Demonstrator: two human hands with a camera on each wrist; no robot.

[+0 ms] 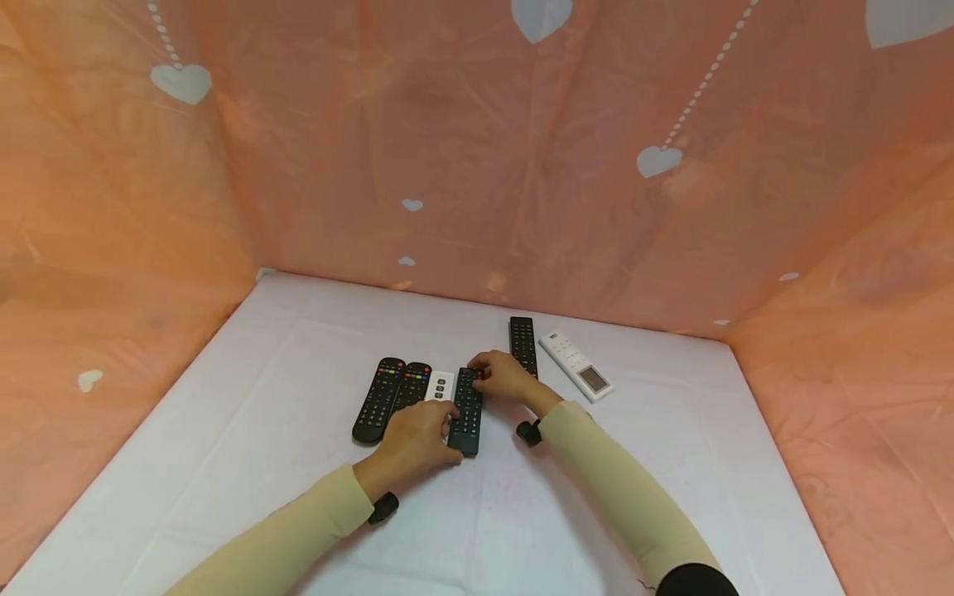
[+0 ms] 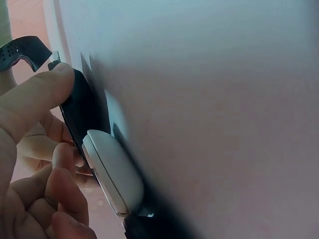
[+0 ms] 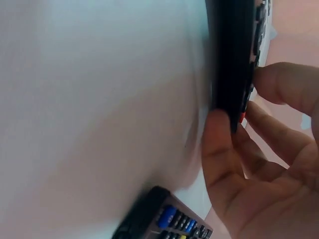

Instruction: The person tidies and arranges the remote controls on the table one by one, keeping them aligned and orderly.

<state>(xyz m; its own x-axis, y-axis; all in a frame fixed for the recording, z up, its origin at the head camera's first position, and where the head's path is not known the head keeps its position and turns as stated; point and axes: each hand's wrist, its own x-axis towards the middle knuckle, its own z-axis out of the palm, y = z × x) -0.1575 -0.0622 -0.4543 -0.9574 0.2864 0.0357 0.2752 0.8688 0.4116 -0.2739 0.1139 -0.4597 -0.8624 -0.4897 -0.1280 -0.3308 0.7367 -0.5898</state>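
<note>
A black remote control point(image 1: 468, 418) lies lengthwise on the white table between both hands. My left hand point(image 1: 413, 434) holds its near end, the thumb against the end and the other fingers bent at its left side. At the far end, my right hand point(image 1: 508, 379) grips the same remote; in the right wrist view, fingertips touch its edge and face. Directly left of it sits a white remote point(image 1: 441, 386), partly covered by the left hand. Two black remotes with coloured buttons, one point(image 1: 378, 401) outermost and one point(image 1: 413, 385) beside it, continue the row.
Right of the row, behind the right hand, lies another black remote point(image 1: 523, 341), its near end hidden. A white remote with a small screen point(image 1: 574, 364) lies slanted beside it. Peach cloth walls point(image 1: 477, 165) with pale hearts enclose the table point(image 1: 596, 513) at back and sides.
</note>
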